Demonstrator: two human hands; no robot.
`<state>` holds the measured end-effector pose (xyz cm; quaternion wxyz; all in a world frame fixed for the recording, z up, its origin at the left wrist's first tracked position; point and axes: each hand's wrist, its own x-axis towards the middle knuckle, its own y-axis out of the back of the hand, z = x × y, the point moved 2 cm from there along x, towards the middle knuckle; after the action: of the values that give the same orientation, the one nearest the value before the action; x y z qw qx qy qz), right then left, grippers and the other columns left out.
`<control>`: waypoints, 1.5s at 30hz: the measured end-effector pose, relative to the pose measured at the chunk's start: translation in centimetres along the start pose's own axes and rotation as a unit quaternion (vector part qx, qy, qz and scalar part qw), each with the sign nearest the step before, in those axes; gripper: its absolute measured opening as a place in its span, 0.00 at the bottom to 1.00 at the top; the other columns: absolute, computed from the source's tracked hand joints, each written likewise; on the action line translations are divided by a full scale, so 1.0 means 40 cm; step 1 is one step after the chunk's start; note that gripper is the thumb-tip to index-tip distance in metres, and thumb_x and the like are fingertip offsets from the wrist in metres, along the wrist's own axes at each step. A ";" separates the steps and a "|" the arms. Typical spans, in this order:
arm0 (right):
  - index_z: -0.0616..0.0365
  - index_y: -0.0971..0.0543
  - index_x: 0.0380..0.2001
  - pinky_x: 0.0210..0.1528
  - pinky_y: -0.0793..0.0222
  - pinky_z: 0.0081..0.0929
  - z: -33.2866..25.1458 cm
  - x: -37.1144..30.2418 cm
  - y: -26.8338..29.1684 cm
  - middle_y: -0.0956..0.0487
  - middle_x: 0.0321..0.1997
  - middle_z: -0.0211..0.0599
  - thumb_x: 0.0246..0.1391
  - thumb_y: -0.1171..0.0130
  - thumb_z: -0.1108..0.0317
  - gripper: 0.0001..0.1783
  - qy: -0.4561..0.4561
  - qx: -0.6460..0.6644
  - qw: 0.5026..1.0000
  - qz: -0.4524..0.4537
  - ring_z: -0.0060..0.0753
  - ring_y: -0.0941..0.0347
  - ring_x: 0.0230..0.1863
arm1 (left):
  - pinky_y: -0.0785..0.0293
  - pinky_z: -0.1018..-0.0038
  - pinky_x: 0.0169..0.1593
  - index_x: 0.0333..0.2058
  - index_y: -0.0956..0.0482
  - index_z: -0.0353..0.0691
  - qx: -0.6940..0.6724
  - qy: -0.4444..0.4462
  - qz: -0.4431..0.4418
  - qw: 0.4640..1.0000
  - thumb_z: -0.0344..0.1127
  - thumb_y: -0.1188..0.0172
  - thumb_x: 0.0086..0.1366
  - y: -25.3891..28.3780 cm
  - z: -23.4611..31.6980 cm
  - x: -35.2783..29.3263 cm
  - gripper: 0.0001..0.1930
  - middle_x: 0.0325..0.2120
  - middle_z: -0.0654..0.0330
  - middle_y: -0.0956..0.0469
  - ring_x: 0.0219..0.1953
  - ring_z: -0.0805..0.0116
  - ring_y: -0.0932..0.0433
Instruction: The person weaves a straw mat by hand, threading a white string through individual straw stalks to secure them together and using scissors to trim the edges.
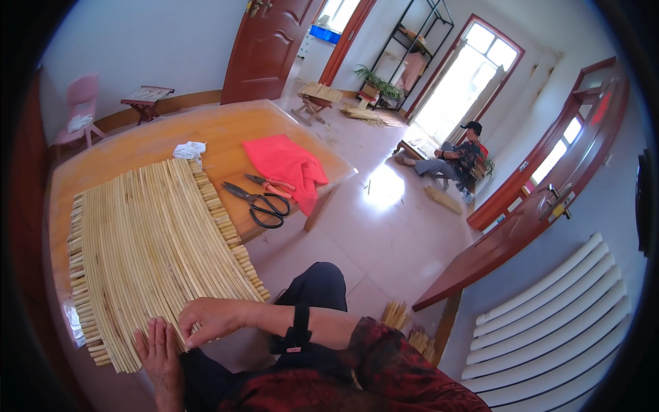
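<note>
Pale, ribbed mat (pixel 154 237); at its near edge our left hand (pixel 160 353) lies flat, our right hand (pixel 211 317) curls narrow, its hold unclear.

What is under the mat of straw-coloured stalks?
The wooden table shows beyond the far edge of the mat and along its sides. The left hand and right hand are at its near end. The surface directly beneath the mat, and anything on it, is covered.

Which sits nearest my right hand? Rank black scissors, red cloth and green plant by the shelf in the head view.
From your right hand:
1. Black scissors: ahead, slightly right.
2. Red cloth: just beyond them.
3. Green plant: farthest, ahead and right.
</note>
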<state>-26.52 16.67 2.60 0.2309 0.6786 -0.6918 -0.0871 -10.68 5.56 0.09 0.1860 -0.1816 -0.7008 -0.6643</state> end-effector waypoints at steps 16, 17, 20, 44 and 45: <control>0.63 0.25 0.25 0.13 0.36 0.19 -0.027 0.012 -0.010 0.28 0.16 0.35 0.53 0.49 0.65 0.12 -0.199 0.325 0.924 0.024 0.24 0.32 0.12 | 0.48 0.49 0.61 0.45 0.29 0.33 0.002 -0.007 0.020 1.000 0.30 0.51 0.60 -0.018 -0.011 -0.002 0.15 0.51 0.50 0.30 0.57 0.54 0.35; 0.63 0.25 0.25 0.14 0.35 0.19 -0.042 0.011 -0.019 0.28 0.15 0.34 0.53 0.49 0.64 0.12 -0.125 0.322 0.939 -0.008 0.24 0.32 0.12 | 0.48 0.49 0.61 0.45 0.30 0.33 -0.004 -0.008 0.020 1.000 0.31 0.51 0.59 -0.015 -0.011 0.001 0.15 0.51 0.50 0.30 0.57 0.54 0.35; 0.64 0.24 0.26 0.15 0.34 0.19 -0.057 0.000 -0.027 0.27 0.15 0.33 0.53 0.49 0.63 0.13 -0.077 0.341 0.937 -0.016 0.24 0.30 0.13 | 0.48 0.49 0.61 0.46 0.30 0.33 -0.011 -0.007 0.010 1.000 0.32 0.51 0.60 -0.012 -0.010 0.001 0.16 0.51 0.50 0.31 0.58 0.53 0.35; 0.68 0.25 0.35 0.14 0.35 0.19 -0.187 -0.073 -0.047 0.25 0.18 0.39 0.51 0.50 0.70 0.12 -0.179 0.284 0.941 -0.034 0.27 0.28 0.12 | 0.47 0.51 0.62 0.48 0.32 0.31 0.033 -0.020 -0.003 0.999 0.28 0.53 0.59 -0.014 -0.050 0.004 0.17 0.53 0.49 0.33 0.59 0.53 0.37; 0.68 0.25 0.36 0.13 0.35 0.20 -0.192 -0.074 -0.042 0.25 0.18 0.40 0.50 0.51 0.71 0.12 -0.140 0.290 0.946 -0.029 0.28 0.28 0.11 | 0.48 0.51 0.62 0.48 0.32 0.31 0.033 -0.022 -0.001 0.999 0.28 0.54 0.59 -0.012 -0.049 0.006 0.18 0.53 0.49 0.34 0.59 0.53 0.38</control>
<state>-21.72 20.93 8.03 -0.0776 0.7170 -0.6925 0.0163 -11.09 3.56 -0.09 0.1760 -0.1893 -0.7264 -0.6368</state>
